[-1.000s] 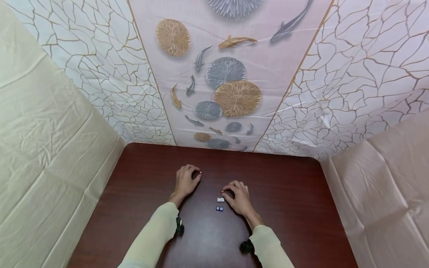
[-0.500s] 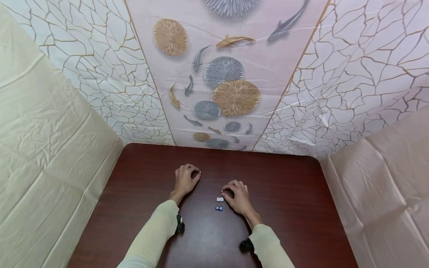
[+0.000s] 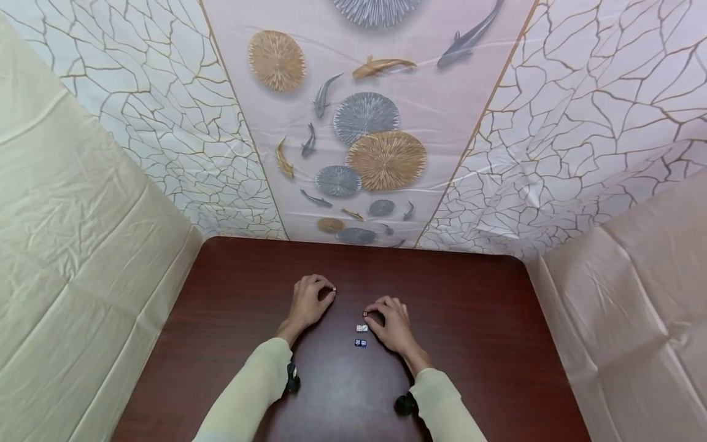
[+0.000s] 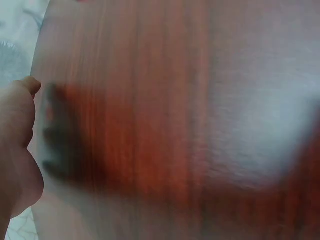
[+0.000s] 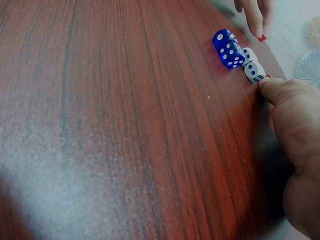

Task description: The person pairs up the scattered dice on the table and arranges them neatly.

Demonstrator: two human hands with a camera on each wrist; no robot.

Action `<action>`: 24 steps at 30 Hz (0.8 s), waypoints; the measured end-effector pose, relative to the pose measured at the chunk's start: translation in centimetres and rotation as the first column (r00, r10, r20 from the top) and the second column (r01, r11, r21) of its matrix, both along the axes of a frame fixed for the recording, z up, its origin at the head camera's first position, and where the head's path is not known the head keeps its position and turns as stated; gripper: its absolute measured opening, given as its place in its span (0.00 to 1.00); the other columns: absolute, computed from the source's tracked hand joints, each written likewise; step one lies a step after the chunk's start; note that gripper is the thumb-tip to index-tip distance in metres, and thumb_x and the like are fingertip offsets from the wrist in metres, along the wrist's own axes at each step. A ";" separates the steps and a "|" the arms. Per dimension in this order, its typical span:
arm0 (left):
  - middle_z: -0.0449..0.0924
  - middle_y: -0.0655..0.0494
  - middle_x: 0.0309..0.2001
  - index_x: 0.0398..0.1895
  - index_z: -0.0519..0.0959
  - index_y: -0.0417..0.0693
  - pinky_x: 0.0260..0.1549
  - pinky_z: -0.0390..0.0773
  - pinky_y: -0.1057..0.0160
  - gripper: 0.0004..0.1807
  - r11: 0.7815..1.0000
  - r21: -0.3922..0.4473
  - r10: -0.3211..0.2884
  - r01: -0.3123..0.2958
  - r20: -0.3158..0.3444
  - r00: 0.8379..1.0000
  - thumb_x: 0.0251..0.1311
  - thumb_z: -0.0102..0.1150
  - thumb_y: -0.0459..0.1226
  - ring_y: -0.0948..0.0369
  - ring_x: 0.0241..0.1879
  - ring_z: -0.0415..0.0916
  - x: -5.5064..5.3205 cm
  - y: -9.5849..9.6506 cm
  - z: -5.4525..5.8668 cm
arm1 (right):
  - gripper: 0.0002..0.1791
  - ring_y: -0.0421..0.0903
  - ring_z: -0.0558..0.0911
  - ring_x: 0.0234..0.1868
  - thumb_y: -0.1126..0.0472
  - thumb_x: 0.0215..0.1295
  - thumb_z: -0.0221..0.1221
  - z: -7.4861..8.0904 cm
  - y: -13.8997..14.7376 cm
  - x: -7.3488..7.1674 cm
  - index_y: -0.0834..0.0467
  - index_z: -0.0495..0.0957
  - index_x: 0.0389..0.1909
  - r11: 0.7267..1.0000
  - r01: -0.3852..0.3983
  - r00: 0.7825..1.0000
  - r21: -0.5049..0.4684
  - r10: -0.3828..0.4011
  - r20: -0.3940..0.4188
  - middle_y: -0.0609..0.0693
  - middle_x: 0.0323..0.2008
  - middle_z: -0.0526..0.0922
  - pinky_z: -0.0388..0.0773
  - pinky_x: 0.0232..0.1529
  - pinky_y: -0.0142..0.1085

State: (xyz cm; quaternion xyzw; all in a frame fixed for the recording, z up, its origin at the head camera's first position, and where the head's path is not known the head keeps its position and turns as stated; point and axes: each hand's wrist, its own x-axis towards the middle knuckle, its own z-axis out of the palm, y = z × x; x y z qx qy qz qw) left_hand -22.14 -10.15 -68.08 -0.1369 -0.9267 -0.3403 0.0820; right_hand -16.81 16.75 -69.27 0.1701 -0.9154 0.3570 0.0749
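Between thumb and forefinger my left hand (image 3: pixel 307 304) pinches a red die (image 3: pixel 334 289), held toward the back of the table. In the right wrist view that red die (image 5: pixel 262 38) shows at the left fingertips, above the tabletop. My right hand (image 3: pixel 392 323) pinches another red die (image 3: pixel 365 314) down by the table, mostly hidden behind the thumb in the right wrist view. Just in front of it sit two white dice (image 3: pixel 361 328) side by side. Nearer to me lies a pair of blue dice (image 3: pixel 361 343), also side by side. The left wrist view shows only part of the hand (image 4: pixel 17 145).
The dark red-brown wooden table (image 3: pixel 469 319) has a glossy surface. A patterned cloth (image 3: pixel 381 159) with fish and round shapes hangs along its back edge. Plain beige cloths (image 3: pixel 635 294) stand at both sides.
My left hand, with its red die, has shifted slightly right and toward me. My right hand keeps its place at the other red die. The view has drifted slightly.
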 end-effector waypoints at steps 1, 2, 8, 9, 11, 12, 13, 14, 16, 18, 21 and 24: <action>0.89 0.51 0.55 0.47 0.93 0.51 0.71 0.74 0.33 0.05 1.000 0.002 -0.020 0.020 -0.011 1.000 0.74 0.75 0.40 0.45 0.61 0.83 0.2 0.1 0.0 | 0.08 0.50 0.79 0.52 0.58 0.70 0.78 0.0 0.0 0.0 0.50 0.93 0.47 1.000 0.000 1.000 0.000 0.000 -0.010 0.49 0.48 0.87 0.67 0.56 0.51; 0.89 0.51 0.54 0.47 0.93 0.52 0.69 0.76 0.33 0.04 0.999 -0.002 -0.038 0.038 -0.020 0.999 0.74 0.75 0.40 0.45 0.60 0.83 0.5 0.2 -0.1 | 0.08 0.50 0.79 0.52 0.59 0.70 0.78 -0.1 0.0 0.0 0.50 0.93 0.47 1.000 -0.001 1.000 -0.002 0.001 -0.017 0.49 0.48 0.87 0.67 0.56 0.51; 0.90 0.55 0.53 0.45 0.93 0.54 0.64 0.80 0.39 0.04 0.993 -0.030 -0.115 0.113 -0.072 0.991 0.73 0.77 0.40 0.48 0.59 0.84 2.2 1.1 -0.7 | 0.07 0.50 0.78 0.50 0.58 0.71 0.77 -0.3 -0.1 -0.1 0.49 0.93 0.47 1.000 0.003 0.999 0.011 -0.003 -0.038 0.49 0.48 0.87 0.67 0.54 0.50; 0.90 0.55 0.53 0.45 0.93 0.54 0.62 0.80 0.40 0.04 0.992 -0.031 -0.126 0.124 -0.088 0.988 0.72 0.77 0.40 0.48 0.59 0.84 2.5 1.3 -0.8 | 0.07 0.50 0.78 0.51 0.58 0.71 0.77 -0.3 -0.1 -0.1 0.49 0.93 0.47 1.000 0.005 0.999 0.012 -0.004 -0.033 0.49 0.48 0.86 0.67 0.54 0.50; 0.90 0.54 0.53 0.45 0.93 0.53 0.61 0.80 0.39 0.04 0.988 -0.030 -0.155 0.152 -0.108 0.982 0.71 0.78 0.40 0.48 0.58 0.84 3.0 1.8 -0.9 | 0.07 0.50 0.79 0.51 0.58 0.72 0.77 -0.4 0.0 -0.1 0.49 0.93 0.47 1.000 0.006 1.000 0.014 -0.006 -0.021 0.49 0.48 0.86 0.67 0.55 0.50; 0.90 0.54 0.53 0.45 0.93 0.52 0.61 0.81 0.39 0.05 0.986 -0.030 -0.167 0.165 -0.116 0.979 0.71 0.78 0.39 0.48 0.58 0.84 3.2 2.1 -0.9 | 0.07 0.50 0.79 0.51 0.58 0.72 0.77 -0.4 0.0 0.0 0.49 0.93 0.48 1.000 0.006 1.000 0.014 -0.006 -0.015 0.48 0.49 0.86 0.67 0.56 0.50; 0.90 0.54 0.53 0.46 0.93 0.52 0.61 0.81 0.39 0.05 0.984 -0.031 -0.179 0.176 -0.122 0.976 0.71 0.79 0.39 0.48 0.58 0.84 3.4 2.3 -0.9 | 0.07 0.50 0.79 0.51 0.58 0.72 0.77 -0.4 0.0 0.0 0.49 0.93 0.48 1.000 0.008 1.000 0.015 -0.007 -0.016 0.48 0.48 0.86 0.67 0.55 0.50; 0.90 0.53 0.53 0.46 0.93 0.51 0.61 0.81 0.38 0.06 0.982 -0.029 -0.189 0.187 -0.123 0.974 0.70 0.79 0.39 0.48 0.59 0.84 3.5 2.5 -0.9 | 0.07 0.50 0.78 0.51 0.58 0.72 0.77 -0.4 0.0 0.0 0.49 0.93 0.48 1.000 0.007 1.000 0.013 -0.007 -0.015 0.49 0.48 0.86 0.67 0.55 0.50; 0.90 0.52 0.54 0.47 0.93 0.50 0.62 0.81 0.37 0.07 0.979 -0.024 -0.205 0.204 -0.113 0.972 0.70 0.79 0.39 0.47 0.60 0.84 3.8 3.0 -0.8 | 0.08 0.50 0.78 0.51 0.58 0.71 0.77 -0.4 0.0 0.0 0.50 0.93 0.48 1.000 0.007 1.000 0.011 -0.007 -0.015 0.49 0.48 0.87 0.67 0.55 0.50; 0.90 0.52 0.54 0.48 0.93 0.50 0.64 0.81 0.36 0.07 0.977 -0.021 -0.212 0.211 -0.096 0.972 0.71 0.79 0.39 0.46 0.60 0.84 4.0 3.3 -0.8 | 0.08 0.50 0.79 0.51 0.58 0.71 0.78 -0.3 0.0 0.1 0.50 0.93 0.48 1.000 0.006 1.000 0.013 -0.006 -0.013 0.49 0.48 0.87 0.67 0.56 0.50; 0.90 0.52 0.55 0.48 0.93 0.49 0.67 0.80 0.36 0.07 0.978 -0.023 -0.210 0.209 -0.081 0.974 0.71 0.78 0.39 0.47 0.61 0.84 4.2 3.7 -0.9 | 0.09 0.51 0.79 0.52 0.58 0.70 0.78 -0.2 0.0 0.0 0.51 0.93 0.48 1.000 0.009 1.000 0.015 -0.009 0.001 0.50 0.49 0.87 0.67 0.57 0.51; 0.90 0.52 0.54 0.48 0.93 0.50 0.69 0.79 0.36 0.07 0.980 -0.028 -0.201 0.199 -0.087 0.976 0.71 0.79 0.39 0.48 0.61 0.84 4.2 4.0 -1.1 | 0.09 0.51 0.79 0.53 0.59 0.70 0.78 0.0 -0.1 0.0 0.51 0.93 0.48 1.000 0.013 1.000 0.016 -0.013 0.022 0.50 0.50 0.87 0.67 0.57 0.51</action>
